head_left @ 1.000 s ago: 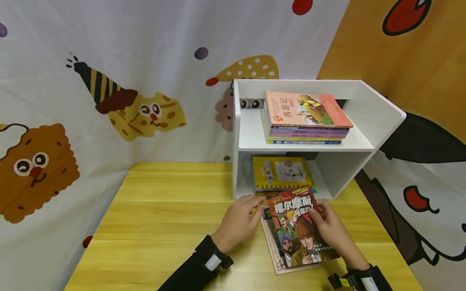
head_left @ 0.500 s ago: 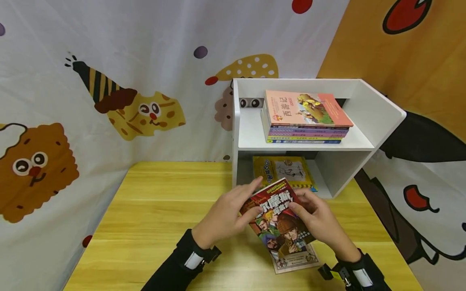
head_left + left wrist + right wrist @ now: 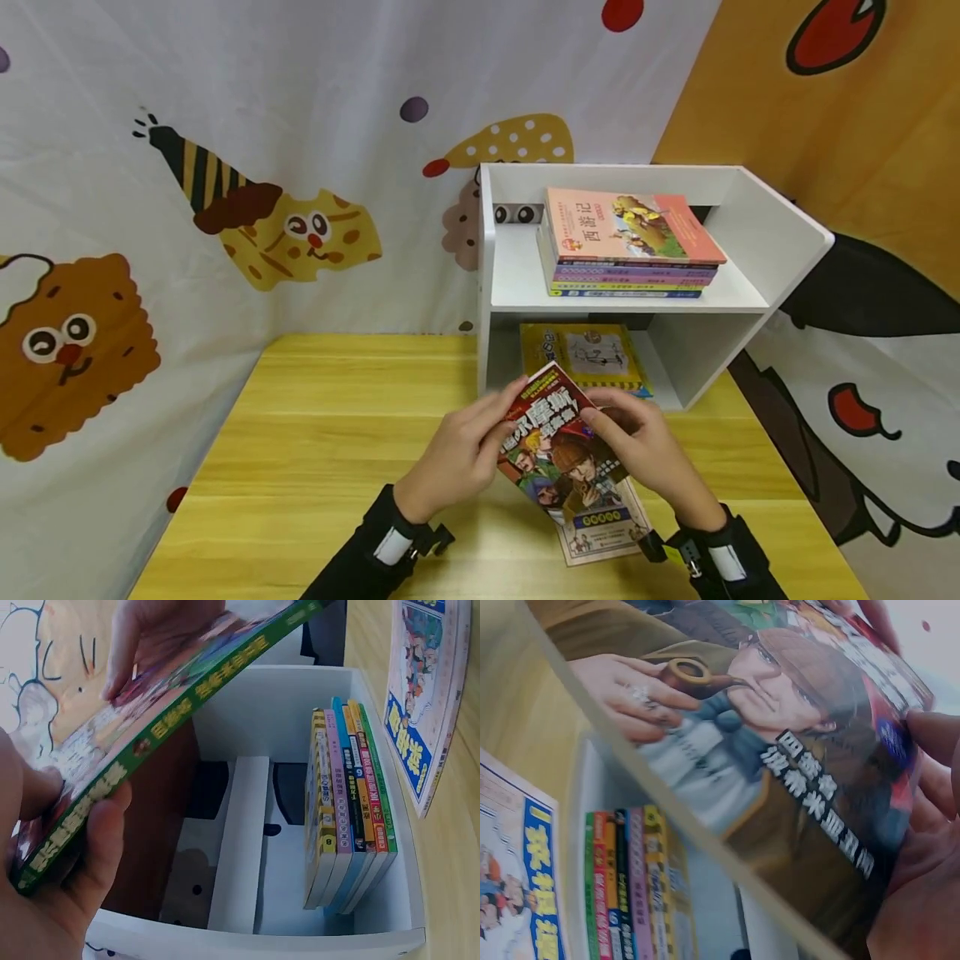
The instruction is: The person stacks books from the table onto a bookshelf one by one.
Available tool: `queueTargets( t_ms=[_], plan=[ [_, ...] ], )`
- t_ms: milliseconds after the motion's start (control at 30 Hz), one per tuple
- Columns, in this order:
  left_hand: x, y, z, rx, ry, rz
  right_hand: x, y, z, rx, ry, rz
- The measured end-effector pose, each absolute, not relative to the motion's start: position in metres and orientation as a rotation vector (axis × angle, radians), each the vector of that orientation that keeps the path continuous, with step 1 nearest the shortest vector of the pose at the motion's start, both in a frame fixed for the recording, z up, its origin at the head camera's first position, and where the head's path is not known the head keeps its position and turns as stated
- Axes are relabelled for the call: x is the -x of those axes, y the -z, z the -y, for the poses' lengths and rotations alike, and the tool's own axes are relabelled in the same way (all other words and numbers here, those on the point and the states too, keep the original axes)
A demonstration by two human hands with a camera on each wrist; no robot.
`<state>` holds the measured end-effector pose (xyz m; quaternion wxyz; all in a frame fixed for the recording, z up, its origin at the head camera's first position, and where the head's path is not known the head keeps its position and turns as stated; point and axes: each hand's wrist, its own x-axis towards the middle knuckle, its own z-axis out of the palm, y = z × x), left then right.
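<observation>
A paperback book (image 3: 557,442) with a red and brown illustrated cover is held tilted above the table by both hands. My left hand (image 3: 459,450) grips its left side, the thumb over the cover; the left wrist view shows the book's green spine (image 3: 169,731) at this hand. My right hand (image 3: 637,446) pinches the opposite side, thumb on the cover and fingers behind. Underneath, a beige book (image 3: 603,529) with a blue title band lies on the table, partly hidden by the held one.
Behind the hands stands a white two-tier shelf (image 3: 486,250). A stack of books (image 3: 633,229) with a pink cover on top lies on its upper tier. Below it lies a stack topped by a yellow book (image 3: 581,354). The wooden table (image 3: 337,417) extends leftward.
The paperback has been lifted off the beige book, shifted left and turned anticlockwise. My left hand has moved from beside the books to grip its left side; my right hand has kept its hold.
</observation>
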<state>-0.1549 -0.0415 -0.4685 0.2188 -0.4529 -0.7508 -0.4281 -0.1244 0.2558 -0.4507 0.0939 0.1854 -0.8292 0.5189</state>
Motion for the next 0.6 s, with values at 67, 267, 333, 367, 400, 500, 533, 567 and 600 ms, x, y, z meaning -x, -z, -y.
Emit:
queueTargets(
  t_ms=[67,267,333,367,400,500,533,567,600],
  plan=[
    [0.156,0.469,0.043,1.203,1.227,2.062,0.126,0.451,-0.258,-0.500,-1.509,2.389],
    [0.160,0.463,0.049,1.036,1.321,2.017,0.125,0.451,-0.261,-0.437,-1.595,2.126],
    [0.161,0.459,0.051,0.985,1.359,1.997,0.125,0.451,-0.260,-0.401,-1.603,2.086],
    [0.161,0.456,0.052,0.960,1.385,1.985,0.124,0.451,-0.258,-0.370,-1.616,2.072],
    [0.161,0.454,0.052,0.932,1.412,1.975,0.124,0.452,-0.256,-0.330,-1.630,2.060],
    [0.162,0.448,0.054,0.851,1.516,1.937,0.123,0.455,-0.248,-0.223,-1.680,2.050],
    [0.162,0.446,0.054,0.824,1.550,1.927,0.124,0.456,-0.244,-0.199,-1.708,2.042],
    [0.163,0.444,0.054,0.800,1.592,1.916,0.124,0.457,-0.240,-0.179,-1.731,2.033],
    [0.163,0.443,0.054,0.778,1.628,1.906,0.124,0.458,-0.237,-0.173,-1.747,2.027]
  ],
)
